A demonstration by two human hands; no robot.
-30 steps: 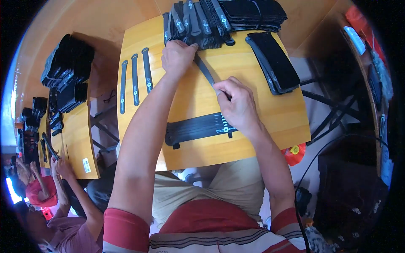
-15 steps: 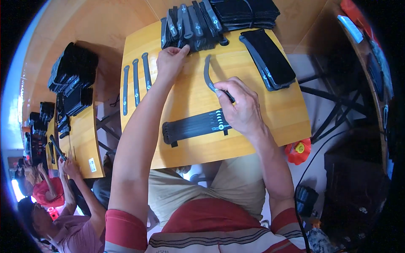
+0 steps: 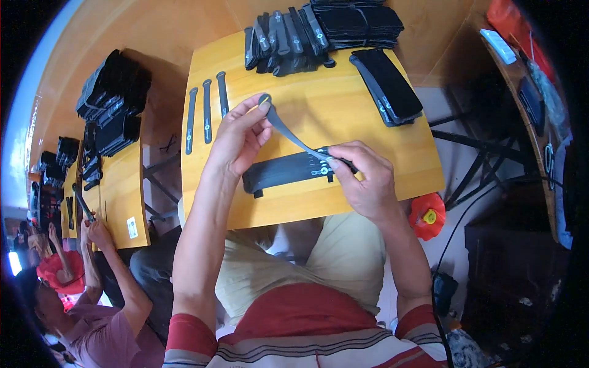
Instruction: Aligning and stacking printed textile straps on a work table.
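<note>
A grey strap (image 3: 291, 133) is stretched slantwise between my two hands above the wooden table. My left hand (image 3: 243, 130) pinches its rounded upper end between thumb and fingers. Lower down, my right hand (image 3: 366, 176) grips the other end, which is partly hidden by the fingers. Beneath it lies a fanned, overlapping row of dark straps (image 3: 279, 174) with pale round marks, small black tabs showing at its lower edge. Three single grey straps (image 3: 207, 113) lie side by side to the left of my left hand.
Heaped straps (image 3: 285, 40) and a tied black stack (image 3: 356, 24) sit at the table's far edge. Another black bundle (image 3: 390, 86) lies at right. Left, a person (image 3: 101, 236) works at a second table (image 3: 126, 202). A red object (image 3: 427, 216) is below the right edge.
My left hand has come back from the heap at the far edge and taken the strap's free end. The strap, curved upright before, is now drawn between both hands.
</note>
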